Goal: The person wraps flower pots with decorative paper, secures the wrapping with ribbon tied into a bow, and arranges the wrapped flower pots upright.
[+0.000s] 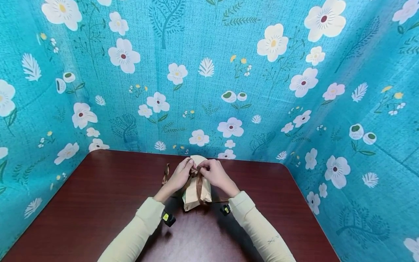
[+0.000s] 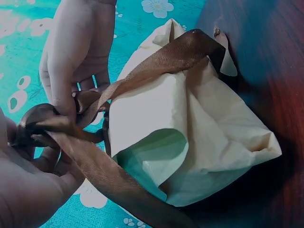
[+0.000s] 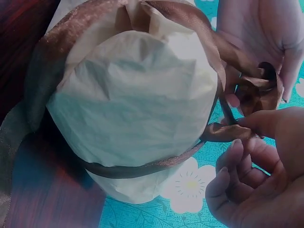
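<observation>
A cream paper-wrapped package (image 1: 191,198) sits near the far edge of the table, with a brown ribbon (image 1: 199,187) running round it. In the left wrist view its folded paper (image 2: 147,104) shows a pale green inside. My left hand (image 1: 181,174) pinches a loop of the ribbon at the package's far side. Opposite it, my right hand (image 1: 216,174) pinches another part of the ribbon between thumb and fingers. The right wrist view shows the ribbon (image 3: 142,168) crossing the package's rounded end, with twisted loops between both hands. Part of the knot is hidden behind fingers.
The dark red wooden table (image 1: 108,203) reaches a blue flowered cloth (image 1: 196,91) that hangs at the back and sides. A loose ribbon end (image 1: 166,174) stands out to the left of the package. Small black wrist cameras (image 1: 168,219) are on both wrists.
</observation>
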A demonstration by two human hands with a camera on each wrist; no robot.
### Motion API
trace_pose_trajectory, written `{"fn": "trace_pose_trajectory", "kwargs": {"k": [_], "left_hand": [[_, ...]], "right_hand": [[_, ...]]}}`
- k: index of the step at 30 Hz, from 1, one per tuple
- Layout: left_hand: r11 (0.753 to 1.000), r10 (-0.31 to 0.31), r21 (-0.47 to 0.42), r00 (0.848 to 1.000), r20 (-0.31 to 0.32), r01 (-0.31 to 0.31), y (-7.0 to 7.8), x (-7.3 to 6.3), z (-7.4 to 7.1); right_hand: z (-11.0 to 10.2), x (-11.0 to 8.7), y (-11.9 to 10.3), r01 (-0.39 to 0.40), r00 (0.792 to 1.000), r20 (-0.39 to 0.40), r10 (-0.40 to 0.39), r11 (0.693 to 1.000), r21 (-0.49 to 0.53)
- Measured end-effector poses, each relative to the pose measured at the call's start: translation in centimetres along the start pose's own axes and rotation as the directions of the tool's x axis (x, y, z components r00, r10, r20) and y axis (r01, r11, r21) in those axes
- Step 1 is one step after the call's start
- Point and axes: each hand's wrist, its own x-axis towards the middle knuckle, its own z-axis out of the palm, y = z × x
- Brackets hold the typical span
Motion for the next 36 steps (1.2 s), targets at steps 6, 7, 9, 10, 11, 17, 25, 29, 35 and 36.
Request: {"fn": "trace_pose_trajectory", "kwargs": {"k": [6,7,9,10,11,17,25,29,35,36], "left_hand": [[0.999,0.015,0.038,0.998,-0.064,-0.012,-0.8,0.2,0.2],[0.999,0.014,0.04,0.997,-0.07,-0.012,-1.4,0.4,0.2],[0.999,0.021,0.043,0.997,-0.074,-0.018,-1.5,0.4,0.2],[0.999,0.021,0.044,0.997,-0.074,-0.018,-1.5,0.4,0.2],[0.999,0.02,0.043,0.997,-0.073,-0.017,-1.5,0.4,0.2],[0.999,-0.003,0.033,0.998,-0.062,0.005,-1.6,0.5,0.1],[0.999,-0.011,0.043,0.999,-0.031,0.013,0.7,-0.1,-0.2],[0.999,0.001,0.054,1.0,-0.025,0.001,2.6,-0.9,-0.2],[0.998,-0.001,0.057,1.0,-0.015,0.002,2.8,-1.1,0.0],[0.998,-0.001,0.059,1.0,-0.012,0.002,2.8,-1.1,0.0]], "right_hand": [[0.1,-0.1,0.1,-0.033,0.999,0.0,0.033,0.999,0.007],[0.0,-0.2,0.1,-0.037,0.999,0.001,0.037,0.999,0.014],[-0.1,-0.3,0.1,-0.045,0.999,0.004,0.045,0.999,0.029],[-0.2,-0.4,0.0,-0.049,0.999,0.006,0.049,0.998,0.041],[-0.3,-0.4,0.0,-0.049,0.999,0.011,0.048,0.997,0.059],[-0.8,-0.9,0.1,-0.056,0.996,0.075,0.045,0.986,0.158],[-1.6,-1.4,0.6,-0.068,0.987,0.16,0.019,0.949,0.307],[-2.0,-1.5,0.8,-0.027,0.994,0.111,-0.006,0.956,0.291],[-1.9,-1.9,0.6,-0.024,0.995,0.103,0.002,0.975,0.22],[-1.8,-2.0,0.4,-0.029,0.994,0.113,0.006,0.98,0.198]]}}
